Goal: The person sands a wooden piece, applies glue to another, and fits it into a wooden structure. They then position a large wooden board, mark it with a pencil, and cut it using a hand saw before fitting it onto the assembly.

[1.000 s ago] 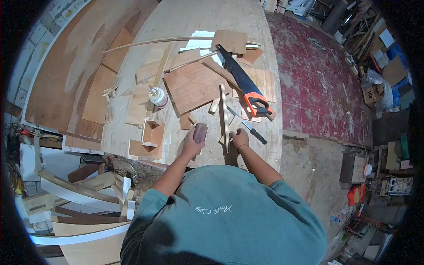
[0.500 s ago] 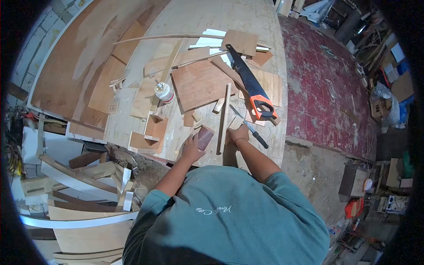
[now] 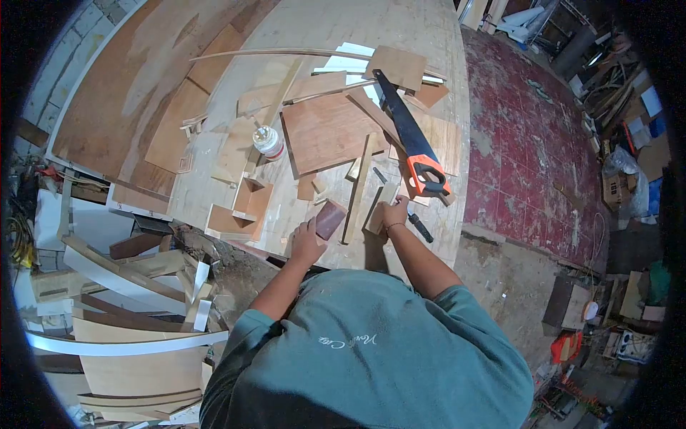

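My left hand [image 3: 306, 242] is closed around a reddish-brown sanding block [image 3: 331, 219] near the front edge of the workbench. My right hand [image 3: 395, 212] grips a small pale wood block [image 3: 379, 209], which is held up at a tilt. Between the two hands lies a narrow wood strip [image 3: 359, 187], pointing away from me. Beside and partly behind my right hand is a tool with a black handle [image 3: 420, 227]; its middle is hidden. A handsaw [image 3: 407, 129] with an orange and black handle rests just beyond.
On the workbench [image 3: 329, 28] lie a square plywood panel [image 3: 325, 134], several offcuts, a white bottle [image 3: 268, 143] and a small open wooden box [image 3: 250, 204]. A large plywood sheet [image 3: 107, 93] stands left. Curved wooden parts [image 3: 128, 286] are stacked below it.
The wood strip between my hands has turned from its layered edge to a flat face and shifted slightly left. My right hand now holds the small wood block more upright.
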`<state>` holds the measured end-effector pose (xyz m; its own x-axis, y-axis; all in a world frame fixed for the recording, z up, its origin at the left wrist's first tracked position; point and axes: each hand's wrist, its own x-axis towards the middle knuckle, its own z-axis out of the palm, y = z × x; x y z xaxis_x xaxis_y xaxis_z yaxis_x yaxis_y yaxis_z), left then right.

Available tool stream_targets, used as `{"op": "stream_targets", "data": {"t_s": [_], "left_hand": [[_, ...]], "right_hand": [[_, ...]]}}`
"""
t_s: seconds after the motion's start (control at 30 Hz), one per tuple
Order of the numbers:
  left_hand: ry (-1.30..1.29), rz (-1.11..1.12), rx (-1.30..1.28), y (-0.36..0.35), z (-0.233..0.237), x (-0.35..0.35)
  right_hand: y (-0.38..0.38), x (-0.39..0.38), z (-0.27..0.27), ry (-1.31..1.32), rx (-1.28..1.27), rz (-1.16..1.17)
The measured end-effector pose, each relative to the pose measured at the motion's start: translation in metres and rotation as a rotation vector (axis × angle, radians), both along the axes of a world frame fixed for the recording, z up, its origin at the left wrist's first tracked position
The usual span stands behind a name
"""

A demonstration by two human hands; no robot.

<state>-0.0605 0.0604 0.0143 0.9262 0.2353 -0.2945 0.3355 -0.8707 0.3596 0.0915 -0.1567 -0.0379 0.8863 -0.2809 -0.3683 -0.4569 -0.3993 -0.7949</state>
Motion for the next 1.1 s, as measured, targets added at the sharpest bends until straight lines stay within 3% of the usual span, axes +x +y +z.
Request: {"op": "stream_targets", "data": {"t_s": [0.17,0.27,0.3,0.33,0.4,0.47,0.53,0.6,0.67,0.8,0.87,1.0,1.1], "left_hand": [[0.001,0.031,-0.032,-0.006,0.007,0.004],[-0.037,0.026,-0.193,-0.005,0.004,0.004],[-0.096,-0.005,-0.310,-0.003,0.003,0.003],[-0.099,0.004,-0.306,0.000,0.006,0.002],[-0.230,-0.081,-0.395,0.003,0.021,0.001],[-0.315,-0.082,-0.382,0.012,0.035,0.003],[-0.326,0.006,-0.597,0.026,0.053,0.003],[-0.377,0.049,-0.635,0.039,0.082,0.003],[-0.427,0.061,-0.770,0.052,0.125,0.002],[-0.544,-0.007,-0.864,0.084,0.193,-0.012],[-0.591,-0.034,-0.857,0.104,0.218,-0.021],[-0.701,-0.051,-0.820,0.151,0.242,-0.041],[-0.768,-0.010,-0.834,0.189,0.253,-0.050]], "right_hand": [[-0.017,0.003,-0.001,-0.037,0.037,0.082],[-0.022,0.010,-0.043,-0.156,0.093,0.047],[-0.018,0.005,-0.017,-0.240,-0.170,0.052],[-0.014,0.002,0.002,-0.242,-0.165,0.060],[-0.001,0.000,0.020,-0.375,-0.407,0.059],[0.016,0.004,0.026,-0.430,-0.273,0.070],[0.038,0.008,0.029,-0.539,-0.151,0.217],[0.067,0.017,0.028,-0.590,-0.070,0.277],[0.097,0.020,0.031,-0.189,0.441,0.294],[0.152,0.028,0.044,0.156,0.584,0.141],[0.169,0.045,0.024,0.165,0.699,0.195],[0.194,0.068,0.001,0.328,0.818,0.080],[0.210,0.077,-0.004,0.401,0.854,-0.163]]}}
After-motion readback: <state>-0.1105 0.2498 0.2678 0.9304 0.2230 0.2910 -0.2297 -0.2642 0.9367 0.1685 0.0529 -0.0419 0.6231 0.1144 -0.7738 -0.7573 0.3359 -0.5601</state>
